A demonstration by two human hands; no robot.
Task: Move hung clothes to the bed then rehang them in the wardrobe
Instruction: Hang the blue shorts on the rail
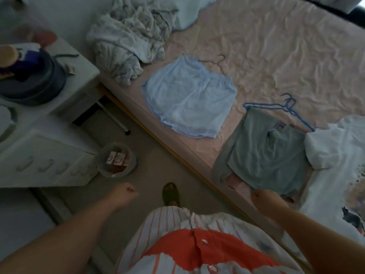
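Three garments lie flat on the pink bed (276,46). A light blue top (187,99) lies on a thin hanger (220,59) at the middle. A grey-green top (266,155) lies to its right with a blue hanger (276,105) at its collar. A white printed T-shirt (339,147) lies at the far right. My right hand (263,196) is curled at the near hem of the grey-green top; blur hides whether it pinches the cloth. My left hand (126,192) is curled in a fist over the floor and holds nothing.
A crumpled white blanket (128,42) is heaped at the head of the bed. A white chest of drawers (49,151) stands on the left with a dark round container (33,84) on top. A clear bowl (116,159) sits on the floor by my foot (170,193).
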